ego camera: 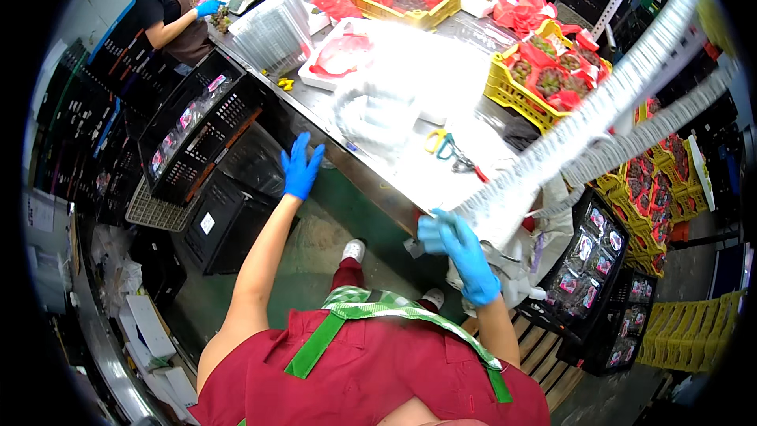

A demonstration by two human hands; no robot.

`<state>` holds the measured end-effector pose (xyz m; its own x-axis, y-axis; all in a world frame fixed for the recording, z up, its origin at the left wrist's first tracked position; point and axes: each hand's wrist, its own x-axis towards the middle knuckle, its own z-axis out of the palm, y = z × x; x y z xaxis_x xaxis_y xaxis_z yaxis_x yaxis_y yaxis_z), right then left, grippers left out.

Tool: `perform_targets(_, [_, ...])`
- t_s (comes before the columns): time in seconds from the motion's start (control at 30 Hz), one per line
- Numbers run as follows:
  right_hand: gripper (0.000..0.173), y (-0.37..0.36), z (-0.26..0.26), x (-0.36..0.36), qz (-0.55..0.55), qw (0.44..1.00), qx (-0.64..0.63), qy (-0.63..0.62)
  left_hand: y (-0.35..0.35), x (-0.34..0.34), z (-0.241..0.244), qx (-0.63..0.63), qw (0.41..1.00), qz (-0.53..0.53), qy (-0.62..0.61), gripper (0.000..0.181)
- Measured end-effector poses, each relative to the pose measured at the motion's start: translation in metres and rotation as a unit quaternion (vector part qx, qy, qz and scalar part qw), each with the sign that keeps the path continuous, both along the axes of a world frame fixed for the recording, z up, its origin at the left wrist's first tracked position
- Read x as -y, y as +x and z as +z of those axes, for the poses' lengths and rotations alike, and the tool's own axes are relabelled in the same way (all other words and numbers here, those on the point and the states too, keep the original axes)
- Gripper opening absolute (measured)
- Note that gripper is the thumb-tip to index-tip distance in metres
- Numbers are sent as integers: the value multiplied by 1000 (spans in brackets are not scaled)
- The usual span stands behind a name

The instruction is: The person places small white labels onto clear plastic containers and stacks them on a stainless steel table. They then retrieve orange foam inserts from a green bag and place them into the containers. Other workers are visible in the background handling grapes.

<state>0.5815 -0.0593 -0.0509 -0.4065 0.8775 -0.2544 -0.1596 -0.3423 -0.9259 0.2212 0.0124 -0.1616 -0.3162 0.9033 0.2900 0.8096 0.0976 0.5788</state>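
Note:
My left hand (301, 168), in a blue glove, is spread in the air beside the table's front edge and holds nothing. My right hand (464, 257), gloved too and somewhat blurred, hovers by the near table corner; its fingers are partly curled, and whether something small is in them cannot be told. On the white tabletop (414, 171) lie scissors with yellow and teal handles (440, 143) and a red-tipped hand tool (469, 167). Long strips of printed labels (585, 118) rise from the near corner to the upper right. A coiled strip (366, 115) lies further back, washed out by glare.
Yellow crates (547, 74) of grapes in red paper stand on the table, near stacked clear containers (272, 29). Black crates (201, 124) with packed punnets are at left; others (585, 260) stand on the right. A co-worker (171, 18) handles grapes at a scale.

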Motion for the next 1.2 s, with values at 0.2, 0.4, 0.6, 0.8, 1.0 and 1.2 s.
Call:
perform_targets(0.2, [68, -116, -86, -158, -158, 977, -11, -144, -31, -128, 19, 442, 881, -12, -168, 69])
perform_targets(0.4, [21, -122, -127, -185, -122, 987, 32, -95, -14, -192, -89, 343, 866, -216, -292, 48])
perform_targets(0.6, [46, -124, -89, -146, -244, 965, 71, 61, 20, -124, -32, 287, 932, -175, -137, 48])
perform_targets(0.8, [61, -154, -41, -90, -180, 956, 144, 179, -20, -3, 7, 373, 906, -187, 65, 67])
perform_targets(1.0, [60, -166, -71, -18, 119, 948, 208, 209, -28, 200, -40, 356, 931, -46, -73, 74])
perform_targets(1.2, [42, -200, -132, 61, 314, 932, 180, -10, -23, 331, -19, 575, 775, 130, -227, 39])
